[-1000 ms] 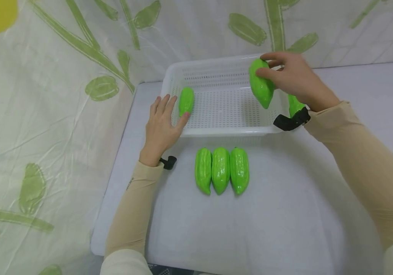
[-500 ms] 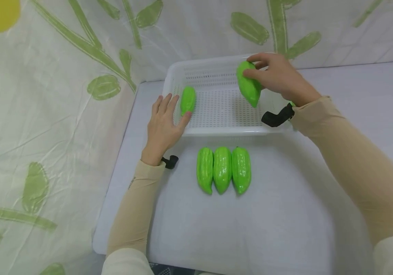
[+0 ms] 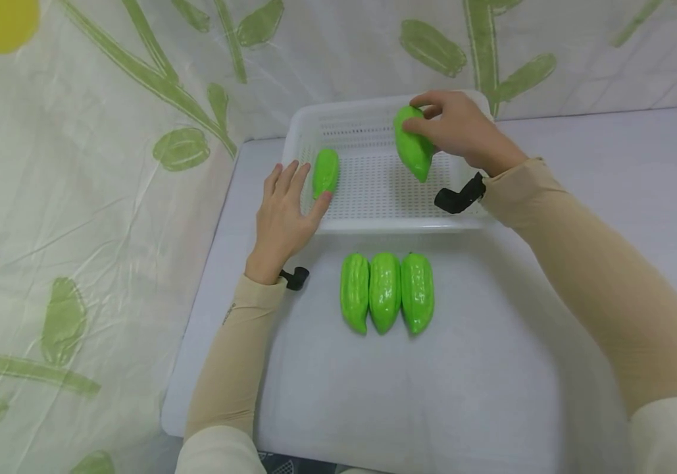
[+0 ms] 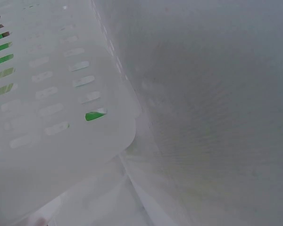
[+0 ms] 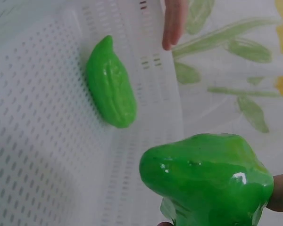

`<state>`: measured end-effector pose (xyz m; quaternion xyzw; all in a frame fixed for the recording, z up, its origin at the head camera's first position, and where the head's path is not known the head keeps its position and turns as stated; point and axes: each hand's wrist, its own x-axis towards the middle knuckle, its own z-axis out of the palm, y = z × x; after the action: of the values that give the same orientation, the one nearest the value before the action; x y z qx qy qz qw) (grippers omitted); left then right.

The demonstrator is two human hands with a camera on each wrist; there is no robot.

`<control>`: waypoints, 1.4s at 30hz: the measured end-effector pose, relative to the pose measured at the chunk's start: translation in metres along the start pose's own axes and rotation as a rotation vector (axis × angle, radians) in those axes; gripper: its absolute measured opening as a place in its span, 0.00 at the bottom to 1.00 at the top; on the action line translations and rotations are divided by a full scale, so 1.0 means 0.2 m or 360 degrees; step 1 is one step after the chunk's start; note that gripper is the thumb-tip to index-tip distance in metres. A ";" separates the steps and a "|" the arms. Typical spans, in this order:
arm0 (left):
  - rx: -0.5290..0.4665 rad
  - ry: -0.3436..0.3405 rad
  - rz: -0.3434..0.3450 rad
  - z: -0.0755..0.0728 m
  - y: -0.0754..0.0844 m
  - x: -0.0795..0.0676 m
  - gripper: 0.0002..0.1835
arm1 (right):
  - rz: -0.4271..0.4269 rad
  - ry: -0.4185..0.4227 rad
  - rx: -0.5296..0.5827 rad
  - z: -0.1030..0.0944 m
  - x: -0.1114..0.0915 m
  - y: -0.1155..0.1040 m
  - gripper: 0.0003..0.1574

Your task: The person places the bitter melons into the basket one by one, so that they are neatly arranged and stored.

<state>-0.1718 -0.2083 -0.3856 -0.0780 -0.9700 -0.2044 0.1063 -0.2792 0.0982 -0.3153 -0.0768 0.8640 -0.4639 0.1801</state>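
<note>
In the head view, my right hand [image 3: 459, 128] pinches a glossy green, ridged vegetable with a pointed end [image 3: 412, 146] between thumb and fingers. It hangs tip-down over the inside of a white plastic basket [image 3: 397, 225], fully in front of the camera in the right wrist view. My left hand [image 3: 283, 217], fingers straight and spread, lies at the basket's left rim. Near that hand, a second green vegetable [image 5: 112, 84] lies inside the basket against the left wall. The left wrist view shows the basket's slotted outer wall [image 4: 61, 141], with bits of green through the slots.
Three more green vegetables [image 3: 385, 293] lie side by side on the white-covered table [image 3: 433, 401], in front of the basket. A curtain with printed leaves [image 3: 101, 217] hangs along the left and back edges of the table. Black wrist cameras [image 3: 459, 195] sit on both wrists.
My right hand has carried the green vegetable leftward over the basket. Another green vegetable at the basket's right end is now hidden behind the right forearm. The left hand keeps its place.
</note>
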 end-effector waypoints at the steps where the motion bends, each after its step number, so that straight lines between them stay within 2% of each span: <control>1: -0.0003 -0.0001 -0.0001 0.00 0.00 0.00 0.39 | -0.0005 0.0002 0.0001 0.01 0.01 0.00 0.44; 31: 0.0017 0.0005 0.0011 -0.01 0.02 -0.02 0.40 | -0.0038 -0.0055 -0.0085 0.29 0.15 -0.11 0.42; 42: 0.0026 0.0003 0.0014 -0.01 0.02 -0.03 0.39 | 0.0002 -0.0118 -0.0007 0.38 0.23 -0.11 0.41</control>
<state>-0.1652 -0.2058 -0.3828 -0.0810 -0.9712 -0.1960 0.1087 -0.2929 0.0132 -0.3455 -0.0937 0.8578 -0.4587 0.2121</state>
